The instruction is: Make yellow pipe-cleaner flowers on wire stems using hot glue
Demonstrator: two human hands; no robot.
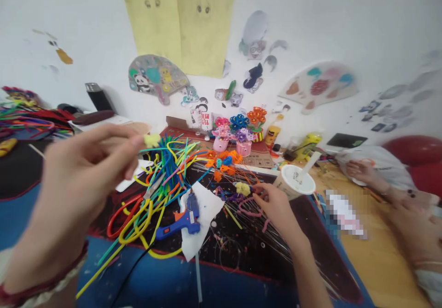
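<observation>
My left hand (79, 174), raised at the left, pinches a small pale yellow fuzzy piece (152, 140) between thumb and fingertips. My right hand (276, 204) is low over the dark mat, its fingers closed at the edge of a yellow pipe-cleaner flower (242, 188); the exact grip is partly hidden. Between my hands, a blue hot glue gun (183, 220) lies on a white paper (207, 213). Left of it is a heap of colourful pipe cleaners (172, 165), with red-handled scissors (124, 216) among them. Orange pipe-cleaner flowers (224, 160) lie behind my right hand.
Small potted pipe-cleaner flowers (221, 143) stand at the back. A lidded cup (297, 179) with a straw is right of my right hand. Another person's hands (410, 216) are at the wooden table on the right. A dark bottle (98, 97) stands back left.
</observation>
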